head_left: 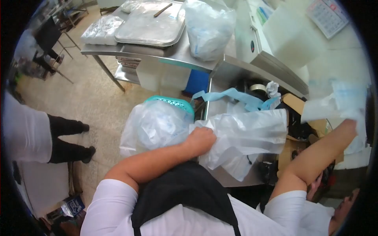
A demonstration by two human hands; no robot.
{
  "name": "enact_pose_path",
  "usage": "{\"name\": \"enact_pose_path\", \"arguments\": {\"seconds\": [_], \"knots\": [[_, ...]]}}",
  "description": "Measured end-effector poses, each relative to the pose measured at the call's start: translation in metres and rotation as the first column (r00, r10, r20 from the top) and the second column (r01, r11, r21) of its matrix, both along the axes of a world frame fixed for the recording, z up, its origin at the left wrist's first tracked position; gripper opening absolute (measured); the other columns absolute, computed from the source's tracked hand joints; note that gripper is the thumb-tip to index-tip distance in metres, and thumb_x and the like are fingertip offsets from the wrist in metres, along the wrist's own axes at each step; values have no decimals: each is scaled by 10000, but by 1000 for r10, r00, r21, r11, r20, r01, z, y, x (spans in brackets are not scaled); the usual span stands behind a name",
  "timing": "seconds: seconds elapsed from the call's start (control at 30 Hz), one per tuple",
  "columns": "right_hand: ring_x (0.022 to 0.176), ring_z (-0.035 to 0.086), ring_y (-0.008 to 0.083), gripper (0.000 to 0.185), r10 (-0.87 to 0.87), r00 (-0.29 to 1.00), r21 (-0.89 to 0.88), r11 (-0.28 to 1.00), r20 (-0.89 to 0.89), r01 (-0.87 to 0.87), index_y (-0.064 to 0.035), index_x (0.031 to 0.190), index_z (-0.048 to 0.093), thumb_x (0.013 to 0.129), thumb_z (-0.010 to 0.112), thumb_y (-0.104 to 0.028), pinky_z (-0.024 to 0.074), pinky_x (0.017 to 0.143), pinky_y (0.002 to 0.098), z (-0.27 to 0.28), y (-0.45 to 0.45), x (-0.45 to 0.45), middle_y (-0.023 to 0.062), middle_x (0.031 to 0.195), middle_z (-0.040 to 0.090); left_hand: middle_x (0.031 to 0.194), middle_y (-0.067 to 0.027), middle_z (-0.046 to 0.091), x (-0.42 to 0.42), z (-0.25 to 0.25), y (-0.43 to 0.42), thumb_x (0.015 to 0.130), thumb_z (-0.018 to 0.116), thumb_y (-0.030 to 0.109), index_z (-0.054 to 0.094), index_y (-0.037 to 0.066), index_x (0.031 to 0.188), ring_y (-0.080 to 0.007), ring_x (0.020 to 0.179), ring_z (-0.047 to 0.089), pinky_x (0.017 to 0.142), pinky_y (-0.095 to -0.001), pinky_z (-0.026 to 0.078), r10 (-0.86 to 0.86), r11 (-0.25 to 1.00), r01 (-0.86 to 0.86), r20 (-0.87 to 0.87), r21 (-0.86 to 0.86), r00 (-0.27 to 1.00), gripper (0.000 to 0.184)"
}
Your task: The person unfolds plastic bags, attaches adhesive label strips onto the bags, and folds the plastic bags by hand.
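My left hand is closed in a fist on the gathered edge of a clear plastic bag. The bag lies flat across a metal counter, its other end reaching to the right. My right arm stretches far to the right, and my right hand is blurred among translucent plastic sheets or bags; its fingers are hidden. Beside my left forearm, a teal basket holds a filled, clear plastic bag. A light blue strip is draped over the counter behind the flat bag.
A metal table ahead carries stacked trays, a brown-handled tool and a full white bag. Tape and crumpled foil lie on the counter. Another person stands at left; someone is close at lower right.
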State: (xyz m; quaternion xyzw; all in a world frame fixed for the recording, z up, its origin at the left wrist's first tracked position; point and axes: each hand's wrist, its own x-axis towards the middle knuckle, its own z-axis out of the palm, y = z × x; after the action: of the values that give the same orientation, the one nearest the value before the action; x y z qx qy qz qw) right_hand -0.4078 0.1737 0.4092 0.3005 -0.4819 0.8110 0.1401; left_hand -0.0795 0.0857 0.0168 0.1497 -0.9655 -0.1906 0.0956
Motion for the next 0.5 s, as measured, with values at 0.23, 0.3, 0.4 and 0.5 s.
{"name": "enact_pose_path", "arguments": {"seconds": [0.23,0.3,0.4,0.5], "knots": [[1001,621,315,437,298,952,87,949,71,-303,-42,1173,588,949,495,-406,504,870,439,-41,-3,60,153,1106,632,799,-101,604,-5,18,0,765,582,93,566,48,814,-247,739,619,627,-361,483,198,807,-37,-210,590,958,68],[991,625,315,436,424,889,83,893,174,-443,-42,1163,595,947,497,-408,508,862,438,-69,-12,85,153,1096,637,769,-51,568,-9,26,2,770,563,51,544,49,816,-170,707,571,614,-315,456,289,606,11,-232,796,929,50],[976,631,315,434,592,721,4,772,359,-636,-41,1148,605,944,501,-410,513,850,437,-109,-32,113,154,1080,643,746,2,522,-13,38,6,767,514,-8,521,48,826,-92,695,494,607,-253,418,412,430,110,-303,896,859,82],[962,637,315,433,700,532,-128,654,477,-746,-40,1133,615,942,505,-413,518,838,436,-131,-50,128,155,1065,650,753,13,524,-4,61,1,757,476,-28,528,45,824,-76,705,471,624,-229,400,492,374,142,-326,916,807,112]]}}
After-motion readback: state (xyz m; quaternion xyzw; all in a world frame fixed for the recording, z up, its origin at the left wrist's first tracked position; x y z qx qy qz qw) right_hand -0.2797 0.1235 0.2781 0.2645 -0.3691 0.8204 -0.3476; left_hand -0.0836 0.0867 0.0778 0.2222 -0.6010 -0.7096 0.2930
